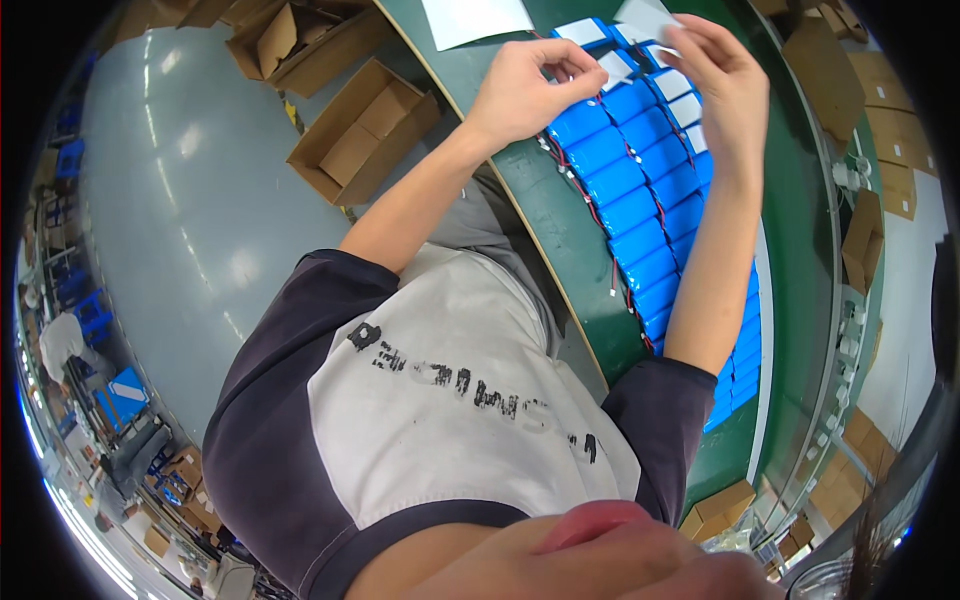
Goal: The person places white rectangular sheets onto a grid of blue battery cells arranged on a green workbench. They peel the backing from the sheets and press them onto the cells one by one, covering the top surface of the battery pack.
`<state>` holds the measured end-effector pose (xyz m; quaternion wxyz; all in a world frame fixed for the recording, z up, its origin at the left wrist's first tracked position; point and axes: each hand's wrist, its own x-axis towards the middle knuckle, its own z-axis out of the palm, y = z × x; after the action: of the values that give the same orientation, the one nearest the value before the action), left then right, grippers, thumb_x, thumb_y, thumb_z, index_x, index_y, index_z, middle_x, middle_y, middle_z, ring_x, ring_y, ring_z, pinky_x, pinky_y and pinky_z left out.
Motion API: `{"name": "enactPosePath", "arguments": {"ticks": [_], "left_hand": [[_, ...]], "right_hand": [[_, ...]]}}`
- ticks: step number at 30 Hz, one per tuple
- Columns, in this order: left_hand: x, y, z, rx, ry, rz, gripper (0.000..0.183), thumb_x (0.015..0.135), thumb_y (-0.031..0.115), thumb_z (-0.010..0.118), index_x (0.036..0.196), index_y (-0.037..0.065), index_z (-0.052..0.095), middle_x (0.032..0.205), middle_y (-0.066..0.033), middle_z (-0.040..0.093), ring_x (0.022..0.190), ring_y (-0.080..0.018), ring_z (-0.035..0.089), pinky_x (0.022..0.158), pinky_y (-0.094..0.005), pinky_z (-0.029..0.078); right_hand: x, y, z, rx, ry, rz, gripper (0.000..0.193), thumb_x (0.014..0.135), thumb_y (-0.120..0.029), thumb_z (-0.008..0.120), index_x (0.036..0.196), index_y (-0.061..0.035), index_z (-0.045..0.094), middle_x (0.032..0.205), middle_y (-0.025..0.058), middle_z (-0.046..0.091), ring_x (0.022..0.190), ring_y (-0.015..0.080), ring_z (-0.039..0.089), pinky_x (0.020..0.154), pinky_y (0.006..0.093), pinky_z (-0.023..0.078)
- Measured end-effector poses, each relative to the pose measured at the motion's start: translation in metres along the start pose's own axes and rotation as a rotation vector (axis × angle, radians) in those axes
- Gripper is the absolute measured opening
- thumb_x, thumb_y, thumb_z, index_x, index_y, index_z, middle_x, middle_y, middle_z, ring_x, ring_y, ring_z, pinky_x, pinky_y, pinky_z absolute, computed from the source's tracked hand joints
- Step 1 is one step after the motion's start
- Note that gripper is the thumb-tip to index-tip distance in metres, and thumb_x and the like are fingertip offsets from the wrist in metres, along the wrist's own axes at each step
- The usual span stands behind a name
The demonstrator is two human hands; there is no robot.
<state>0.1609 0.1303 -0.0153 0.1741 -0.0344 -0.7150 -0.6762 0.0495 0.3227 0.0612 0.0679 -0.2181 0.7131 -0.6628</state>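
Observation:
Rows of blue shrink-wrapped battery packs [641, 203] with thin red and black wires lie on the green table. Several packs at the far end carry white rectangular pads [685, 110]. Above those far packs, my left hand [525, 92] is closed, its thumb and forefinger pinching the edge of a small white pad [617, 68]. Whether this pad touches the pack beneath is hard to tell. My right hand [728, 95] is raised over the right side of the rows, with a thin white sheet piece [648, 18] between its fingertips.
A larger white sheet [476, 20] lies at the table's far left. Open cardboard boxes [363, 133] stand on the floor beyond the table's left edge. White fittings line a rail [848, 345] on the right. A person [75, 345] is at the distant left.

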Motion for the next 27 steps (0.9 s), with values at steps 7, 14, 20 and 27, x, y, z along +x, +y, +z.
{"name": "enactPosePath", "arguments": {"ticks": [7, 14, 20, 27], "left_hand": [[0.046, -0.011, -0.106, 0.491, 0.315, -0.071, 0.019, 0.095, 0.024, 0.071, 0.096, 0.006, 0.076, 0.082, -0.0045, 0.071, 0.076, -0.0128, 0.065, 0.071, -0.0287, 0.052], [0.066, -0.023, -0.14, 1.114, 0.084, -0.07, 0.036, 0.084, 0.042, 0.077, 0.083, 0.006, 0.074, 0.073, -0.013, 0.072, 0.073, -0.0304, 0.072, 0.067, -0.0439, 0.054], [0.071, -0.012, -0.135, 1.461, 0.199, -0.065, 0.05, 0.08, 0.05, 0.079, 0.099, 0.005, 0.068, 0.079, -0.013, 0.073, 0.077, -0.0363, 0.073, 0.072, -0.0483, 0.054], [0.046, 0.01, -0.089, 1.127, 0.192, 0.545, 0.013, 0.089, 0.019, 0.074, 0.088, 0.008, 0.067, 0.082, -0.0094, 0.065, 0.083, -0.0295, 0.062, 0.075, -0.0421, 0.045]], "right_hand": [[0.002, 0.001, -0.031, -0.048, 0.072, -0.009, 0.027, 0.096, -0.014, 0.075, 0.118, 0.0003, 0.073, 0.105, 0.0061, 0.072, 0.098, 0.0136, 0.068, 0.094, 0.0305, 0.054], [0.001, -0.002, -0.019, -0.238, 0.0, -0.019, 0.026, 0.095, -0.018, 0.075, 0.114, -0.0011, 0.075, 0.099, 0.0051, 0.074, 0.096, 0.0119, 0.067, 0.089, 0.0271, 0.052], [0.001, 0.004, -0.038, -0.518, -0.229, 0.114, 0.026, 0.094, -0.018, 0.074, 0.114, -0.001, 0.075, 0.098, 0.0038, 0.075, 0.094, 0.0112, 0.068, 0.085, 0.0258, 0.051], [0.0, 0.009, -0.035, -0.641, -0.337, 0.121, 0.027, 0.092, -0.021, 0.075, 0.111, -0.0032, 0.077, 0.099, 0.0055, 0.076, 0.093, 0.014, 0.07, 0.088, 0.0273, 0.053]]}}
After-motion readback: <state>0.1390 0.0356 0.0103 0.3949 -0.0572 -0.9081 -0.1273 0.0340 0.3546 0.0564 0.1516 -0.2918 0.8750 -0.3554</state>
